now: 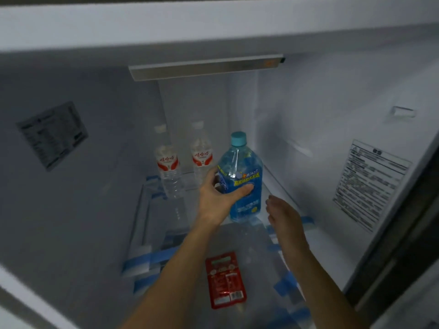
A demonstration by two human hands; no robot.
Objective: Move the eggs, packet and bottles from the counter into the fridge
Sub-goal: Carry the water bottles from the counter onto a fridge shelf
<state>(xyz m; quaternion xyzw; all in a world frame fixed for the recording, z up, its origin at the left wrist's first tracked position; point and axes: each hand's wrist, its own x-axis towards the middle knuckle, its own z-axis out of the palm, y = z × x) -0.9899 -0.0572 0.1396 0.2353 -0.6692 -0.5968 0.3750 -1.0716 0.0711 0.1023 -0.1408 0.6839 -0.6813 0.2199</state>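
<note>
Packet [225, 280] in front — large bottle [240, 176] behind, small bottles [167, 162] rear-left.

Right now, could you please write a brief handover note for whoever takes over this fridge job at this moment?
Hands: left hand grips the blue bottle, upright on or just above the glass shelf; right hand is open beside it, holding nothing.
Things: left clear bottle and right clear bottle stand at the back; red packet lies flat near the front.
Done: packet and two clear bottles are in.
Left: let go of the blue bottle; eggs are not in view, so check for them.
</note>
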